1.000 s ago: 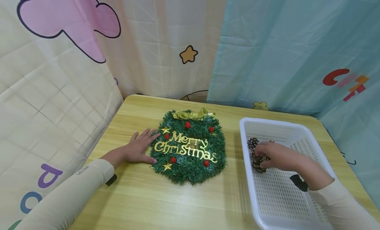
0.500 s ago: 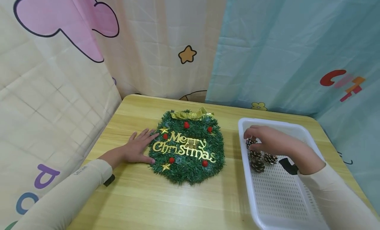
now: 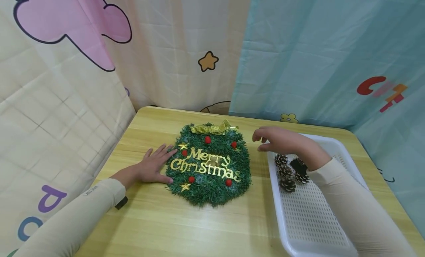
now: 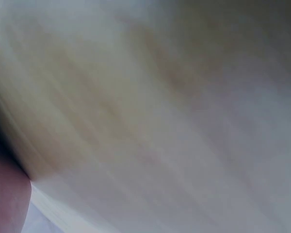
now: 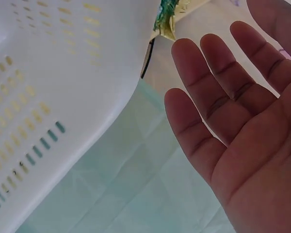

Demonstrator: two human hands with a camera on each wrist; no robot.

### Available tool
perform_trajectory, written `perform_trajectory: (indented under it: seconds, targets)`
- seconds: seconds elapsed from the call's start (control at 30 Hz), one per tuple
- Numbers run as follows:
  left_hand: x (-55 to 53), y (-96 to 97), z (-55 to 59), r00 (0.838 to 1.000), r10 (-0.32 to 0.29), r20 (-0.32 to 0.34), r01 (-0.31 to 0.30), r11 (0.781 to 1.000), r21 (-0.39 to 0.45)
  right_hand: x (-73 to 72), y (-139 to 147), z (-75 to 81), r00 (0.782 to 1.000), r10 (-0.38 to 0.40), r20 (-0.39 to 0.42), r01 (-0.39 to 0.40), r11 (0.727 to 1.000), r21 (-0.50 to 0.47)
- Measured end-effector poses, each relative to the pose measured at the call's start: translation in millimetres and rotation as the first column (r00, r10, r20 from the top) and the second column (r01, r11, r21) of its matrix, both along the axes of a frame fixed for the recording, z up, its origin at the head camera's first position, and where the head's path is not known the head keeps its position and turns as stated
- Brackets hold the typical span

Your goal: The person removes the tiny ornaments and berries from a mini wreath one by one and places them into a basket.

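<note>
A round green tinsel wreath (image 3: 209,194) lies on the table, with gold "Merry Christmas" lettering (image 3: 206,165), red berries, gold stars and a gold ribbon (image 3: 212,128) at its top. My left hand (image 3: 154,167) rests with fingers spread at the wreath's left edge. Between the wreath and the white basket (image 3: 282,220), my right hand (image 3: 282,141) hovers over the basket's far left rim, fingers loosely bent. The right wrist view shows its palm (image 5: 266,155) holding nothing. Several pine cones (image 3: 286,172) sit inside the basket along its left wall.
The wooden table (image 3: 186,231) has a back edge running along a printed curtain (image 3: 186,35). A pale blue curtain (image 3: 299,58) hangs at the right. Blurred pale wood grain (image 4: 150,126) fills the left wrist view.
My right hand has lifted from among the pine cones and moved left, out over the basket's rim toward the wreath. The left hand has stayed at the wreath.
</note>
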State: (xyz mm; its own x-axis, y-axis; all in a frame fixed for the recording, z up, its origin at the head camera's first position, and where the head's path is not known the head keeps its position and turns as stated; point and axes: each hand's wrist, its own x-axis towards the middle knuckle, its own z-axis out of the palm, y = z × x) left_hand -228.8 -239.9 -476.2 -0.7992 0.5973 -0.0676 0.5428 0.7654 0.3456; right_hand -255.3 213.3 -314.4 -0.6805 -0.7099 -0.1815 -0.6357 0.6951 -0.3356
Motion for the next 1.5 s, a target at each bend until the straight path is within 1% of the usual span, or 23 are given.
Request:
perform_trajectory:
  seconds: [0.13,0.3,0.47,0.57,0.7,0.8,0.97,1.07,1.2,1.3,1.43,1.5]
  targets:
    - [0.7,-0.4,1.0,1.0,-0.002,-0.003,0.002,1.0,0.003,-9.5,-12,0.7,0.999,0.029,0.023,-0.029,1.0,-0.009]
    - [0.0,-1.0,0.1,1.0,0.003,0.018,-0.003,1.0,-0.01,-20.9,-25,1.4,0.997,0.035,0.074,-0.034,0.999,-0.022]
    - [0.4,-1.7,-1.2,1.0,0.006,0.02,-0.006,1.0,-0.011,-35.3,-34,-2.9,0.989,0.009,0.146,-0.004,1.0,-0.03]
    - [0.6,-2.0,-1.9,1.0,0.006,0.014,-0.006,1.0,-0.014,-44.1,-38,-8.4,0.984,-0.014,0.18,0.017,1.0,-0.014]
    - [1.4,-1.1,-0.5,1.0,0.005,0.01,-0.005,1.0,-0.01,-52.5,-42,-12.8,0.978,-0.024,0.207,0.025,1.0,0.0]
    - [1.8,-0.1,1.3,1.0,0.006,0.014,-0.006,1.0,-0.012,-57.0,-46,-14.0,0.974,-0.028,0.224,0.027,1.0,0.011]
    - [2.7,0.8,2.7,1.0,0.01,0.016,-0.01,1.0,-0.008,-63.1,-55,-18.8,0.969,-0.019,0.248,0.008,0.999,0.044]
    - [2.3,1.3,2.1,1.0,0.006,0.015,-0.006,1.0,-0.009,-65.9,-60,-22.8,0.972,-0.011,0.235,-0.006,0.997,0.074]
    - [-0.3,3.0,0.4,1.0,-0.003,0.008,0.004,1.0,-0.012,-69.1,-64,-28.3,0.977,-0.019,0.213,-0.004,0.994,0.108]
    - [-0.9,3.1,0.2,1.0,-0.001,0.005,0.001,1.0,-0.014,-71.0,-67,-33.0,0.975,-0.028,0.221,0.008,0.996,0.09]
    - [0.9,1.5,1.5,1.0,0.007,0.013,-0.007,1.0,-0.026,-73.9,-69,-40.5,0.968,-0.044,0.245,0.031,0.998,0.055]
    - [2.0,0.7,2.1,1.0,0.01,0.018,-0.009,1.0,-0.029,-75.5,-70,-44.6,0.966,-0.058,0.251,0.044,0.997,0.061]
